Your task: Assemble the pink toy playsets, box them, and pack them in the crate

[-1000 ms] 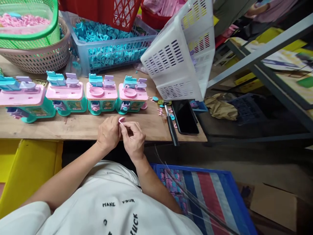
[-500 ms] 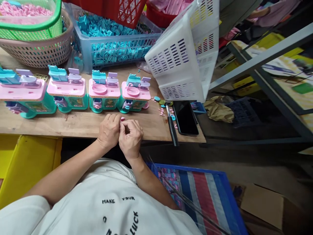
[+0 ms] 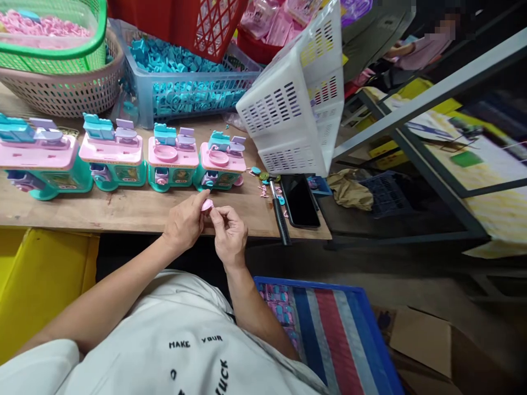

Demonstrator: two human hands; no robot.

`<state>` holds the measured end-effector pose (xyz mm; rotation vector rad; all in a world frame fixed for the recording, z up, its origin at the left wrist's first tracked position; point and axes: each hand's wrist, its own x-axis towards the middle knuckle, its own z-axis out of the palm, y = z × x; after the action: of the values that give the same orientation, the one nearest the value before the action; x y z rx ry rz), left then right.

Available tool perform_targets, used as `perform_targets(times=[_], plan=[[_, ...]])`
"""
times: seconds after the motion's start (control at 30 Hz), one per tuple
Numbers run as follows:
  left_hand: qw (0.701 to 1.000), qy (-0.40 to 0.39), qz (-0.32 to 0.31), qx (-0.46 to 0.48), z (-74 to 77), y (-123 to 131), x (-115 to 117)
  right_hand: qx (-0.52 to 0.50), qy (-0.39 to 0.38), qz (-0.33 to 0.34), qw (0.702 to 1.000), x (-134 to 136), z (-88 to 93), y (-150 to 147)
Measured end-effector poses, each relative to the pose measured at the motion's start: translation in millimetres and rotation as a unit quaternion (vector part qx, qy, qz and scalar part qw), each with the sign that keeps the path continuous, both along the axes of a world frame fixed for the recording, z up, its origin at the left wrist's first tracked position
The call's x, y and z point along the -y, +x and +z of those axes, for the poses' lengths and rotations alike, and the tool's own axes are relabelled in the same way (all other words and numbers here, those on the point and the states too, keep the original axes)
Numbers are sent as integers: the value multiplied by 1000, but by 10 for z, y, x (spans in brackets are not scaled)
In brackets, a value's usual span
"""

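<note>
Between my hands, just above the table's front edge, is a small round pink plastic piece (image 3: 207, 205). My left hand (image 3: 183, 220) pinches it from the left, its fingers closed. From the other side my right hand (image 3: 230, 235) has thumb and fingertips at the piece's lower right edge, also closed. Behind the hands stands a row of pink and green toy counters: the rightmost one (image 3: 223, 163) and its neighbour (image 3: 173, 159) each bear a pink ring on top. Two further left, one toy counter (image 3: 112, 151) and the end one (image 3: 37, 156), show no ring.
A black-handled hammer (image 3: 280, 215) and a phone (image 3: 302, 202) lie right on the wooden table (image 3: 135, 216), near small loose parts. Behind are a blue bin (image 3: 142, 90), a tilted white basket (image 3: 284, 120) and a green basket (image 3: 82, 54). A blue-framed tray (image 3: 358, 329) is lower right.
My hands have moved slightly apart, and the right one has turned outward. More of the pink piece now shows between them. The view has shifted a little to the right.
</note>
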<state>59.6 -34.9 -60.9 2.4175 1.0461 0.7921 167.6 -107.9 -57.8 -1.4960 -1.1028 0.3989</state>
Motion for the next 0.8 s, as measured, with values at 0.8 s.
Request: perform_targets(times=[0.8], plan=[[875,-344,-193,-279,751,-15,-386,262,101,198,939,-111,84,603]])
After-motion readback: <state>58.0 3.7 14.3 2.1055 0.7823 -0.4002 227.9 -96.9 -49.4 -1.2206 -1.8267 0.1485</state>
